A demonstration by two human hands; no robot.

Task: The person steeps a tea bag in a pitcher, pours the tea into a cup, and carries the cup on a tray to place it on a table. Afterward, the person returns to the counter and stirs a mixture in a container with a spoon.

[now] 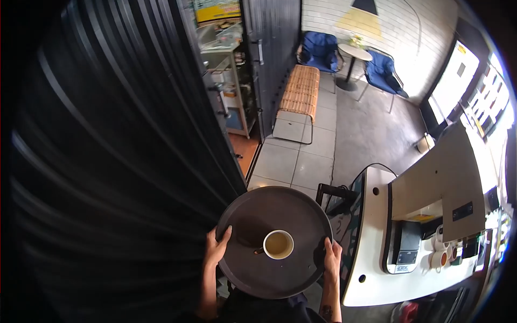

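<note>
A round dark brown tray [253, 280] is held level in front of my body. My left hand [218, 245] grips its left rim, thumb on top and fingers hidden beneath. On the opposite rim, my right hand [333, 255] is closed in the same way. A single cup [278, 244] with a pale rim stands upright near the tray's middle, its handle pointing left. Cloudy yellowish-brown liquid shows inside it. Neither hand touches the cup.
Black corrugated shutters [124, 161] run along the left, with an open gap onto shelves [226, 70]. A white counter [371, 258] with a machine and cups stands close on my right. Ahead are a woven bench [299, 91], blue chairs [319, 51] and a round table [355, 52].
</note>
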